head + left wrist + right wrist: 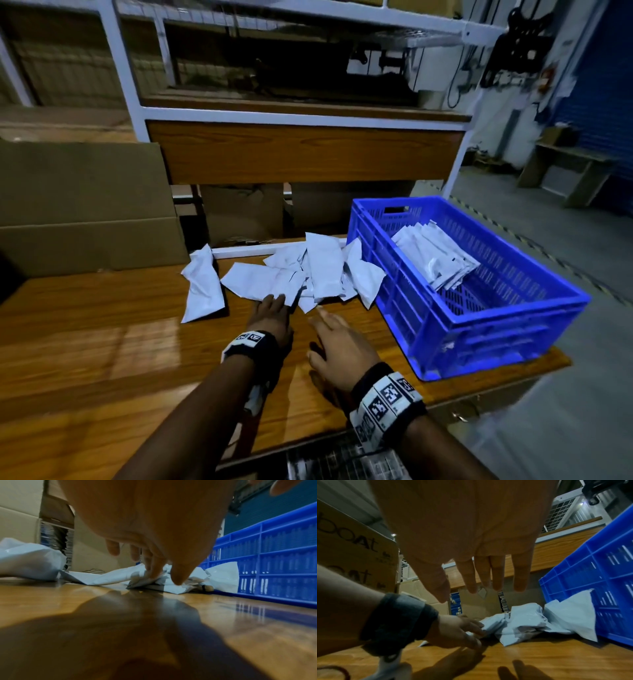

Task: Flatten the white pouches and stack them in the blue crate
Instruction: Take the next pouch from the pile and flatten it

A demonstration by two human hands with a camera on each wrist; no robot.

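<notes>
A loose pile of crumpled white pouches [322,267] lies on the wooden table [102,342], up against the left wall of the blue crate [496,339]. One puffy pouch [202,287] sits apart at the left. Inside the crate lies a stack of flattened pouches [435,257]. My left hand [274,301] reaches into the pile's near edge. In the left wrist view its fingertips [154,573] and thumb touch the nearest pouch [171,586]. My right hand [317,332] hovers just right of it above the table, fingers [488,585] straight and spread, holding nothing.
Cardboard boxes [85,205] stand at the table's back left. A white metal shelf frame [301,116] with a wooden panel rises behind the pile. The crate sits at the table's right end, with concrete floor [548,240] beyond it.
</notes>
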